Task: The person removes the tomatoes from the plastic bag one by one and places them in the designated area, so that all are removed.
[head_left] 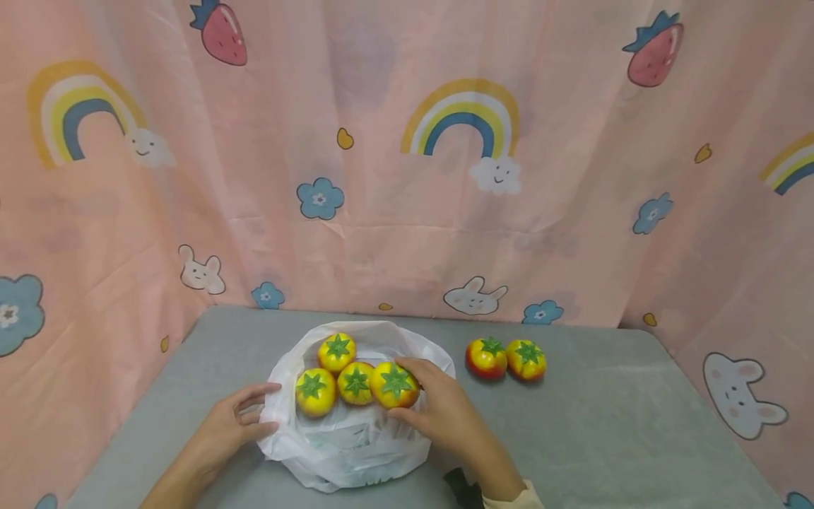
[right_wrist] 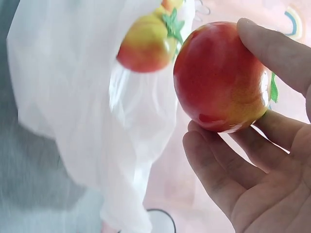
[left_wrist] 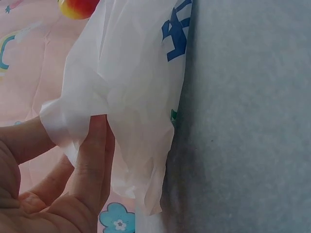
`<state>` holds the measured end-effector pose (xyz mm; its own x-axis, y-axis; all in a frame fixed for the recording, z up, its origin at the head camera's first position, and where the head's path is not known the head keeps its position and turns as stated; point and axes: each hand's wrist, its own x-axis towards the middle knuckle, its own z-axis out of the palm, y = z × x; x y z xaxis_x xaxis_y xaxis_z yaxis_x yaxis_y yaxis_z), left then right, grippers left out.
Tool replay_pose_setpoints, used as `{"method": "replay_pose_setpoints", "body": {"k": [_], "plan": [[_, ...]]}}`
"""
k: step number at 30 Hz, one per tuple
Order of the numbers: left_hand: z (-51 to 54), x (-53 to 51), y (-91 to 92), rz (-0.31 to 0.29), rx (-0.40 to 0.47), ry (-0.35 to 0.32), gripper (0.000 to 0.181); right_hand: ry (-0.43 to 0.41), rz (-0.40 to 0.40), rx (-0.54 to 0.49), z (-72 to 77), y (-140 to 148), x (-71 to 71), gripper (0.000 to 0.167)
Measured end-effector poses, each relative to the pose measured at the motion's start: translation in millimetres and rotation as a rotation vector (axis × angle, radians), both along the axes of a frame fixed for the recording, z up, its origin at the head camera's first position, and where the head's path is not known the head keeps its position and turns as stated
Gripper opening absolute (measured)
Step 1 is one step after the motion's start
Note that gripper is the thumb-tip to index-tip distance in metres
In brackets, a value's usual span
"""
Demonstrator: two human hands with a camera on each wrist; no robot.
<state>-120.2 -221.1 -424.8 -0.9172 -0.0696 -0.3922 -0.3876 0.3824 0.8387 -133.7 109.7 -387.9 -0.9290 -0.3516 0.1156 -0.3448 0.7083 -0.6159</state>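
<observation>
A white plastic bag (head_left: pixel 356 459) stands with its mouth spread wide, and three yellow-red fruits with green leafy tops (head_left: pixel 315 393) show inside it. My right hand (head_left: pixel 448 410) holds another such fruit (head_left: pixel 395 385) between thumb and fingers over the bag's right side; its red underside faces the right wrist view, where the held fruit (right_wrist: pixel 221 77) is beside the bag (right_wrist: pixel 87 97). At the bag's left rim, my left hand (head_left: pixel 222 428) has its thumb and fingers on the plastic. The left wrist view shows the left hand's fingers (left_wrist: pixel 87 170) bent at the bag's edge (left_wrist: pixel 131 97), partly covered by it.
Two more yellow-red fruits (head_left: pixel 486 358) sit side by side on the grey table (head_left: pixel 610 424), right of the bag. A pink curtain (head_left: pixel 394 254) printed with rainbows, rabbits and flowers hangs behind the table and at its sides.
</observation>
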Motion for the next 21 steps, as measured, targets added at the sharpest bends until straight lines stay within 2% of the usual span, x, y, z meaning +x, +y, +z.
{"method": "replay_pose_setpoints", "body": {"k": [6, 13, 21], "plan": [[-0.1, -0.8, -1.2, -0.002, 0.000, -0.002, 0.071, -0.038, -0.056, -0.018, 1.6, 14, -2.3, 0.070], [0.3, 2.5, -3.2, 0.009, 0.013, 0.039, 0.070, 0.028, -0.159, 0.034, 3.9, 32, -3.1, 0.073], [-3.1, 4.2, -5.8, 0.014, 0.046, 0.070, 0.072, 0.052, -0.180, 0.097, 5.6, 59, -10.3, 0.074]]}}
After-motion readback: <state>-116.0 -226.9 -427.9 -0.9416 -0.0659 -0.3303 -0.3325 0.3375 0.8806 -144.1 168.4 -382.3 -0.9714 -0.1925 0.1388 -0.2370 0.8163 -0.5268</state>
